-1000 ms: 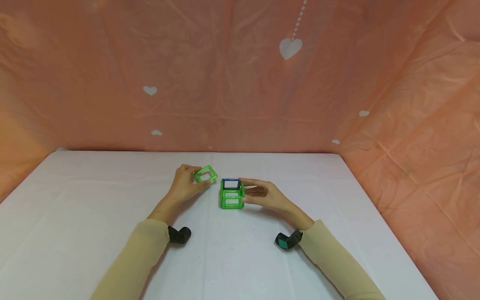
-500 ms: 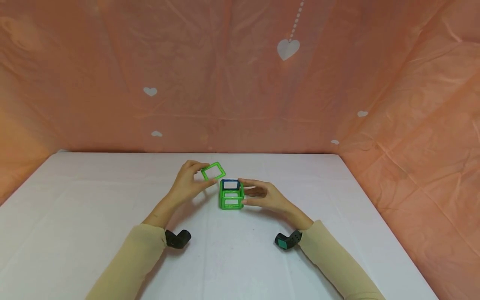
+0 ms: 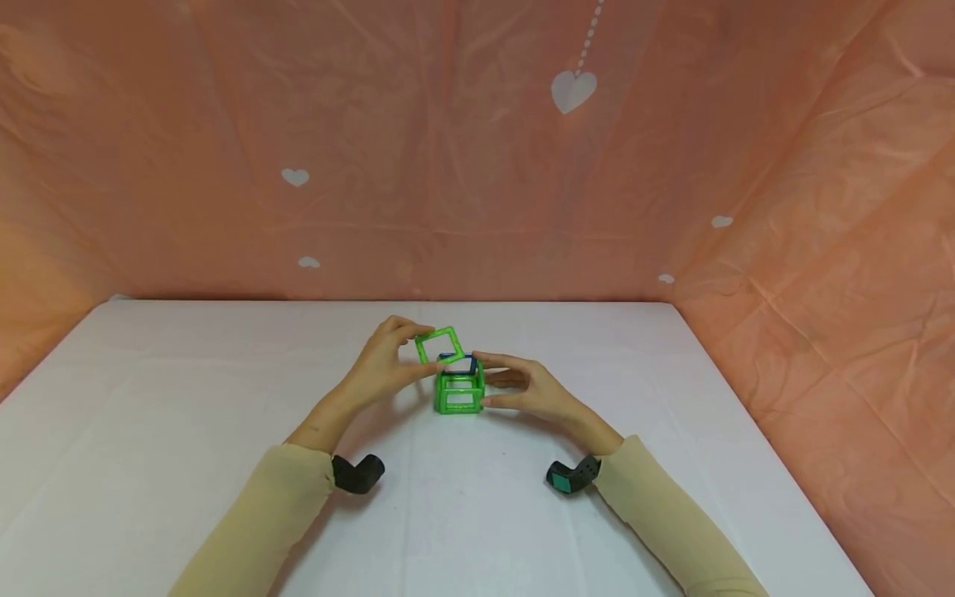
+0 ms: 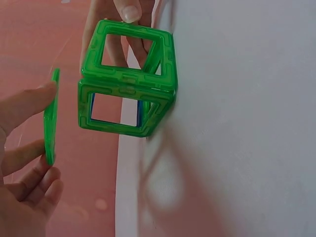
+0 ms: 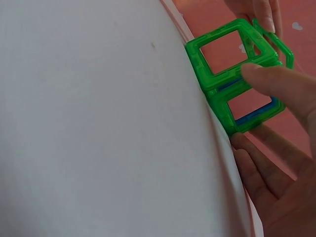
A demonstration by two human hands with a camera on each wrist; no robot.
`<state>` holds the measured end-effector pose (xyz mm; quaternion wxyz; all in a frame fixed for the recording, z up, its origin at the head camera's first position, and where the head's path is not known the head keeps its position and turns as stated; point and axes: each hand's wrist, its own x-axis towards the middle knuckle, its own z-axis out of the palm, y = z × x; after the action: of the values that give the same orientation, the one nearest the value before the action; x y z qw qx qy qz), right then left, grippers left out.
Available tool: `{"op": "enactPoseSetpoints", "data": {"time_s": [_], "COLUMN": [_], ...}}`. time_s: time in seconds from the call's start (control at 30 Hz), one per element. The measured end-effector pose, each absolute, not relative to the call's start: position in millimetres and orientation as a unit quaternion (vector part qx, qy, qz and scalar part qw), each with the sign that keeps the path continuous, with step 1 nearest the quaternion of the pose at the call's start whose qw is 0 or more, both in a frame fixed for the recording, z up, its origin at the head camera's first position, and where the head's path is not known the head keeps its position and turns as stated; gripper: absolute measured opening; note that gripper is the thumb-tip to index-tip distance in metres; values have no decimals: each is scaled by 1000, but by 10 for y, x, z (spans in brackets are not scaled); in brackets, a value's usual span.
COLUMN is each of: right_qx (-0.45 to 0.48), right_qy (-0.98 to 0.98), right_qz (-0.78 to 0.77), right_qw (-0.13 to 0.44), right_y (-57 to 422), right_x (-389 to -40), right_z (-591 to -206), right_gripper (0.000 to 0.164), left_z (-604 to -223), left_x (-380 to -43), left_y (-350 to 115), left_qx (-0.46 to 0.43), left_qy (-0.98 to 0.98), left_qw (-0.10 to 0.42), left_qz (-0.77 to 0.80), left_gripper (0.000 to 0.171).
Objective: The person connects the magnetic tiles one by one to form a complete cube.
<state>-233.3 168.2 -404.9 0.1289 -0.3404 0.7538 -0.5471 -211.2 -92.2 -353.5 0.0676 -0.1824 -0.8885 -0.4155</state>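
Observation:
My left hand (image 3: pixel 384 365) pinches a green square magnetic tile (image 3: pixel 457 342) between thumb and fingers, raised and tilted above the back left of a small cube. In the left wrist view this tile (image 4: pixel 51 121) shows edge-on, apart from the cube. The cube (image 3: pixel 460 390) is built of see-through green frame tiles and stands on the table. A blue tile (image 3: pixel 473 365) forms its far side, partly covered by the raised tile. My right hand (image 3: pixel 540 394) grips the cube from the right, its thumb (image 5: pixel 269 81) on the near edge and fingers reaching toward the back.
A white cloth covers the table (image 3: pixel 477 514). An orange curtain (image 3: pixel 448 166) with white hearts hangs behind it and along the sides. Each wrist wears a black camera, one at the left wrist (image 3: pixel 358 474) and one at the right wrist (image 3: pixel 573 476).
My left hand has moved right and slightly away with the green tile, bringing it from beside the cube to above its back left corner. My right hand and the cube stay nearly still.

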Motion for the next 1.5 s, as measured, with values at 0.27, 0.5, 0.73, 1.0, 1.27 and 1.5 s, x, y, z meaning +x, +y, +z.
{"op": "enactPoseSetpoints", "data": {"time_s": [0.27,0.5,0.73,1.0,1.27,1.5], "right_qx": [-349,-346,-344,-337,-326,-293], "right_qy": [751,760,762,761,768,787], "right_qz": [-547,-537,-539,-546,-540,-532], "right_qw": [123,118,103,94,113,111], "right_y": [1672,1674,1665,1661,1683,1674], "right_x": [-2330,-2332,-2318,-2304,-2315,-2304], "right_z": [-4044,-4049,-4062,-4079,-4058,-4042], "right_gripper": [65,64,64,64,60,46], "left_z": [-3525,-3513,-3523,-3525,-3522,-3607], "left_x": [-2132,-2134,-2149,-2160,-2174,-2173], "left_y": [-896,-876,-856,-838,-850,-884], "left_qx": [-213,-220,-229,-247,-259,-267], "left_qy": [-889,-885,-883,-882,-880,-866], "left_qw": [40,24,-2,-31,-53,-54], "left_qz": [-404,-409,-409,-400,-395,-419], "left_gripper": [54,55,55,58,57,60]}}
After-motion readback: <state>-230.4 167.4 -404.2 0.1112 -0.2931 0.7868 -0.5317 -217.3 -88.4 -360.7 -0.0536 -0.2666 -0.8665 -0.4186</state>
